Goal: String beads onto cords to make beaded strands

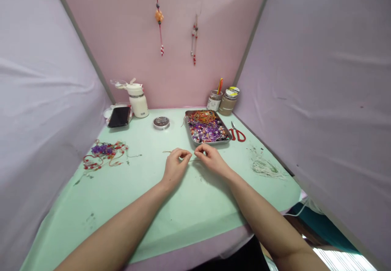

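Over the middle of the green table, my left hand [178, 164] and my right hand [211, 159] are close together, thumb and fingertips pinched on each. A thin cord [194, 160] runs between them, held by both. One brownish end of it sticks out to the left past my left hand. Whether a bead sits at the fingertips is too small to tell. Just beyond my right hand stands a metal tray [210, 142] full of purple, white and dark beads [207, 132], with a tangle of orange cord [204, 117] on top.
Red-handled scissors [238, 134] lie right of the tray, near white threads [265, 168]. Beaded strings [104, 153] lie at left. A round container [161, 122], phone [119, 116], white bottle [139, 102] and two jars [229, 101] stand at the back. Beaded charms [159, 16] hang on the wall.
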The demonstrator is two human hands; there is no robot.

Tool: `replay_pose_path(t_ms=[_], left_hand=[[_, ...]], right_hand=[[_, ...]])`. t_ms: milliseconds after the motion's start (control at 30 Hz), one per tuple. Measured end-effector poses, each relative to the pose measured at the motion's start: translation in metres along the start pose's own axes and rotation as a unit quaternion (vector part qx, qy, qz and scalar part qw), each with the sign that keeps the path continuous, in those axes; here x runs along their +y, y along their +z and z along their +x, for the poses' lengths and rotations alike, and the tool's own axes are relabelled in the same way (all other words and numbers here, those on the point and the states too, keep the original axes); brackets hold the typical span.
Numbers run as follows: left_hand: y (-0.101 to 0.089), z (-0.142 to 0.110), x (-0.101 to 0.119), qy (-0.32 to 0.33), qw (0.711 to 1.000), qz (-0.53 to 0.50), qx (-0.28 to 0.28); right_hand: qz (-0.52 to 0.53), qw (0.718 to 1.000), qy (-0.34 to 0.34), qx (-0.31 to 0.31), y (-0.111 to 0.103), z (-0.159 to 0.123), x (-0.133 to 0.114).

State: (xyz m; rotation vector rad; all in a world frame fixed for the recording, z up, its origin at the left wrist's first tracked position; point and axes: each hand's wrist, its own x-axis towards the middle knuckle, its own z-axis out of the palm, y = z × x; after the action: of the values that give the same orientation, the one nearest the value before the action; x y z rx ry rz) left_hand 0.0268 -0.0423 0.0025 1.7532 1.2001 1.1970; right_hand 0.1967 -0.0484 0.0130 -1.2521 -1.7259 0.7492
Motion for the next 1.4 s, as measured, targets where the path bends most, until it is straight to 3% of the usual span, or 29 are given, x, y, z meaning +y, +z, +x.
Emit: replay_pose_path(t_ms=[133,300,433,533,800,933,1067,1233,1300,1400], left_hand=[[0.000,0.001,-0.001,-0.014,1.000,0.000,0.005],[0.000,0.002,0.000,-0.025,1.000,0.005,0.004],[0.000,0.001,0.003,-0.031,0.999,0.009,0.003],[-0.001,0.001,0.003,-0.034,0.999,0.010,0.001],[-0.001,0.000,0.001,-0.035,0.999,0.000,-0.001],[-0.002,0.000,-0.001,-0.040,0.999,-0.001,0.001],[-0.001,0.000,-0.002,-0.042,0.999,-0.004,-0.002],[-0.002,0.001,0.000,-0.047,0.999,-0.006,-0.003],[-0.002,0.001,0.001,-0.051,0.999,-0.007,-0.003],[-0.002,0.001,0.001,-0.056,0.998,-0.006,-0.008]], right_hand=[[-0.021,1.000,0.010,0.006,-0.013,0.003,-0.002],[-0.123,0.991,0.054,-0.019,-0.064,0.016,0.001],[-0.190,0.976,0.104,0.031,-0.100,0.035,0.019],[-0.254,0.957,0.136,0.043,-0.110,0.058,0.036],[-0.336,0.934,0.122,0.022,-0.100,0.164,0.055],[-0.366,0.923,0.115,-0.018,-0.083,0.196,0.062],[-0.380,0.919,0.072,-0.077,-0.056,0.197,0.061],[-0.384,0.908,-0.025,-0.165,-0.027,0.167,0.046],[-0.385,0.902,-0.047,-0.191,-0.027,0.157,0.040],[-0.383,0.892,-0.057,-0.234,-0.045,0.156,0.036]])
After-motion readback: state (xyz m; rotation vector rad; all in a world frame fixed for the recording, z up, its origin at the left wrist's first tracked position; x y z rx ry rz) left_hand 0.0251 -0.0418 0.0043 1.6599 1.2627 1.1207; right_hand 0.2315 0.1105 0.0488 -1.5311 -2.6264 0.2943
